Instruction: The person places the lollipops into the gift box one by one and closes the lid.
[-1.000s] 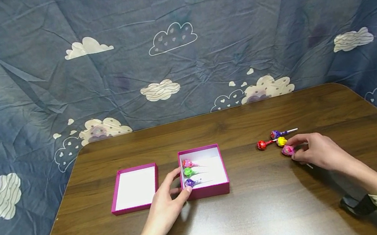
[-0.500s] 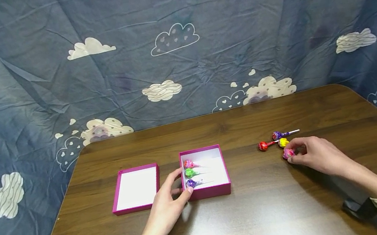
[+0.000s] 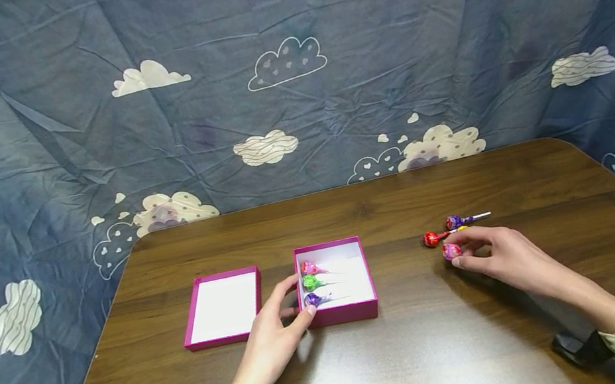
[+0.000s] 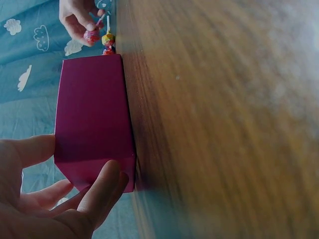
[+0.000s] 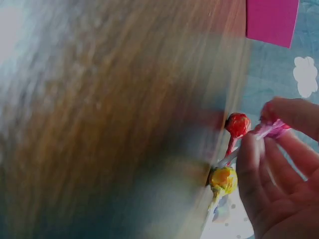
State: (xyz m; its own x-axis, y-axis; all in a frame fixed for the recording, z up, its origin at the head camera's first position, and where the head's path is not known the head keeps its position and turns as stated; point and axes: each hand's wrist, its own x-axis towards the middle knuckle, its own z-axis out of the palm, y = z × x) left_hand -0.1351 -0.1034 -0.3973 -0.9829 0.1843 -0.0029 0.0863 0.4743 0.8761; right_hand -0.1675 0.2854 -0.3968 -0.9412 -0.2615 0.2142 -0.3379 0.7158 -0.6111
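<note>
My right hand pinches a pink lollipop between thumb and fingers; its white stick shows below the wrapper in the right wrist view. Near that hand lie a red lollipop, a purple lollipop and a yellow lollipop, the yellow one mostly hidden behind the fingers in the head view. My left hand grips the left end of an open magenta box, thumb at its front corner. Inside, along the left, sit pink, green and purple lollipops in a column, sticks pointing right.
The magenta box lid, its white inside facing up, lies left of the box on the wooden table. A dark blue cloth printed with clouds hangs behind the table.
My right hand has lifted the pink lollipop and moved left with it, now overlapping the yellow one. My left hand stays on the box.
</note>
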